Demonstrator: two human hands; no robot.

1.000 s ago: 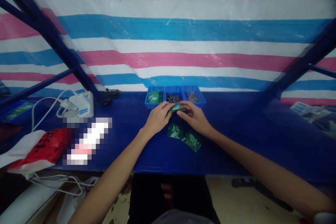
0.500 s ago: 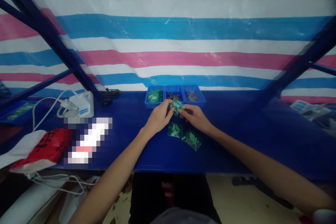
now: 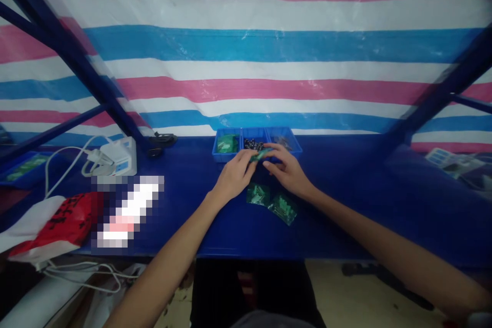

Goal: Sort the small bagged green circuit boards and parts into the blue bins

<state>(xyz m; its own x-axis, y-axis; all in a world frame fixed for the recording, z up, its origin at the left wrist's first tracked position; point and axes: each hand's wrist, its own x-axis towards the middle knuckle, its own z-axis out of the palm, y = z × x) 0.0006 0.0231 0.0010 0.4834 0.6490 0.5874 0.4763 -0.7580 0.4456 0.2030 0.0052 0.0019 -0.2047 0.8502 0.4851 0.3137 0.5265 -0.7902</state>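
My left hand (image 3: 235, 175) is closed on a small green packet (image 3: 263, 154), gripping its left end in front of the blue tray. The packet is tilted almost edge-on, so what it contains is hidden. At its right end, the curved fingers of my right hand (image 3: 285, 168) touch it, with the thumb apart below. Below my hands, a clear-looking packet with pale green pieces (image 3: 258, 193) lies on the blue table (image 3: 226, 228). Close on its right lies a second packet with several pale green rods (image 3: 283, 208).
The blue tray (image 3: 219, 157) has three compartments: green packets (image 3: 226, 143), small dark pieces (image 3: 251, 144), and a blurred bundle (image 3: 283, 142). At left are a white power strip (image 3: 125, 156) with cables, a red bag (image 3: 73, 220) and another blue tray (image 3: 11, 180). Blue frame bars (image 3: 84, 61) slant up.
The held packet has turned from facing me to nearly edge-on. My right thumb has come away from it, and the right fingers have moved up over its right end.
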